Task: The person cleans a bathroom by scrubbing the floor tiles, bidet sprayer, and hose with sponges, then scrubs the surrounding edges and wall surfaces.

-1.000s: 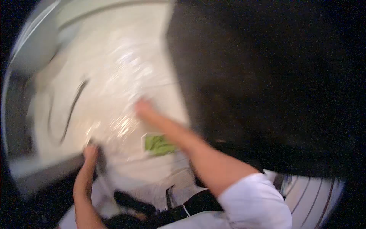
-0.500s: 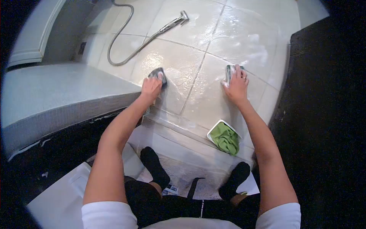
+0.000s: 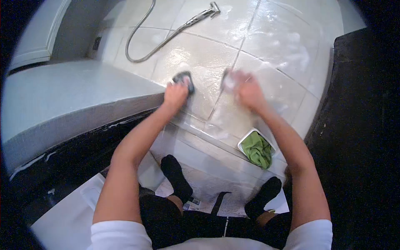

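Wet, soapy floor tiles (image 3: 200,54) lie beneath both hands. My left hand (image 3: 177,92) is closed on a dark grey scrubbing pad (image 3: 188,80), which rests flat against the tiles. To its right, my right hand (image 3: 248,89) is smeared by motion. Its fingers are around a foamy sponge (image 3: 225,80), blurred and partly covered by the hand, close to a grout line. Nearer to me, a white plastic tub (image 3: 243,143) holds a crumpled green cloth (image 3: 258,151).
A metal hand shower (image 3: 200,17) with its hose lies on the far tiles. On the left juts a pale ledge (image 3: 83,89); a dark panel (image 3: 354,108) borders the right. My socked feet stand below the low step (image 3: 196,146).
My right hand has swept left with the sponge, toward my left hand. The left hand and its pad have barely shifted on the tiles. The whole view has moved slightly.
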A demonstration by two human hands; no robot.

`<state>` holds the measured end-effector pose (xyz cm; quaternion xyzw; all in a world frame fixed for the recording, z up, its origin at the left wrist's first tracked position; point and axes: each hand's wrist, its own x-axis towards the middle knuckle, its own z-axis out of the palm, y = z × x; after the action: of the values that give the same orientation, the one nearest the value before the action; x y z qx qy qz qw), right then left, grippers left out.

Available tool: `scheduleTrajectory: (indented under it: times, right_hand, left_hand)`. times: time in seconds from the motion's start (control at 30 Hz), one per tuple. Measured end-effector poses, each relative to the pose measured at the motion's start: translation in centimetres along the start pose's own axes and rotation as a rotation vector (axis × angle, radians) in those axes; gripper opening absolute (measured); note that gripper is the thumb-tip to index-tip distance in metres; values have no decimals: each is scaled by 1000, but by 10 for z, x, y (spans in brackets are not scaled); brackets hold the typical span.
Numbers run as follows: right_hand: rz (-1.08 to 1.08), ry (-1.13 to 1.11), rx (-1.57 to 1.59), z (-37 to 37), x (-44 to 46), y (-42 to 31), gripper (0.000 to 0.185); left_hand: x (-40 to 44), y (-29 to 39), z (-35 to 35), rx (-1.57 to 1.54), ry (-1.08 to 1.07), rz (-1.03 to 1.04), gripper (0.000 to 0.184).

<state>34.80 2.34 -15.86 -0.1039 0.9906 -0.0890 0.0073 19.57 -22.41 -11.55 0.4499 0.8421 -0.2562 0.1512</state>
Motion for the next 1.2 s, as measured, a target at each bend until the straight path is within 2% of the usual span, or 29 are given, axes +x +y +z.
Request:
scheduleTrajectory:
  times: [0.03,0.07,0.1,0.13,0.17,0.23,0.3,0.33,0.4,0.43,0.47,0.5,0.53,0.57,0.6,0.63,0.67,0.73,0.77,0.8,0.83,0.87,0.93,0.97,1.0,1.03,1.1,1.13,1.2]
  right_hand:
    - [247,1,2,-13,12,13,50]
    - [494,1,1,-24,20,21,46]
    - [481,-1,-5,-24,23,14,46]
    - [558,25,-1,-20,25,2,42]
    - [635,55,2,-15,27,-12,39]
    - [356,-6,115,19,25,-59,38]
    - [-19,-93,224,12,24,-107,39]
    - [-22,-92,222,23,30,-104,39]
    - [142,-74,109,28,58,-77,35]
    - [209,-44,10,17,71,-60,32]
    - [336,-121,-9,-6,78,-35,32]
    - [455,-180,-31,-25,86,-14,32]
    - [474,-162,-58,-37,84,-4,32]
    - [491,-134,-84,-47,76,1,32]
    - [549,-88,19,-43,70,1,34]
    - [545,-70,7,-34,59,2,39]
    - [555,-118,35,-28,53,-1,49]
    - [462,-108,99,-33,38,-24,75]
    - [429,-131,163,-38,38,-33,83]
    - [372,-133,106,-16,35,-21,85]
    - [407,-248,110,-14,39,-18,84]
    - [400,-275,150,-12,45,-9,84]
    - [506,-366,223,-35,37,7,88]
    - [591,-333,205,-40,33,10,87]
    - [689,-300,197,-42,25,13,86]
    - [683,-280,191,-40,20,19,86]
    - [748,-132,26,-32,8,37,70]
    - [752,-114,22,-24,0,54,70]
    - [479,-368,-227,-13,-6,91,68]
  left_hand:
    - [13,-11,-9,-140,-89,-169,41]
    - [21,-22,5,-256,-29,-214,39]
    - [19,-26,-8,-282,-114,-185,40]
    - [18,-27,-22,-306,-198,-157,42]
    - [17,-25,-23,-311,-191,-170,42]
    - [23,-18,-14,-210,13,-187,39]
    - [38,-19,8,-205,67,-145,32]
    - [43,-21,11,-189,127,-94,27]
    - [41,-16,16,-164,168,-99,21]
    - [38,-12,18,-199,115,-32,21]
    - [35,-7,20,-235,61,26,21]
    - [24,0,15,-329,16,6,21]
    - [10,12,9,-415,-20,-23,21]
    - [8,31,29,-611,20,-150,23]
    - [-13,35,14,-473,-40,31,28]
    - [-15,52,22,-966,-30,-254,30]
    - [-24,67,20,-794,141,-335,23]
    - [-9,76,51,-677,-125,-119,22]
    - [61,119,171,-504,-75,27,20]
    - [7,73,68,-691,-139,-21,20]
    - [8,60,45,-523,-223,25,23]
    - [6,43,29,-496,-295,46,27]
    - [-8,37,-14,-219,-238,161,25]
    - [-15,28,-29,-296,-232,121,26]
    - [-13,25,-34,-288,-214,98,26]
    - [-9,29,-33,-254,-201,113,26]
    - [-26,24,-49,-215,-138,158,27]
    - [-25,25,-42,-204,-123,155,27]
    - [-13,29,-19,-171,-33,246,27]
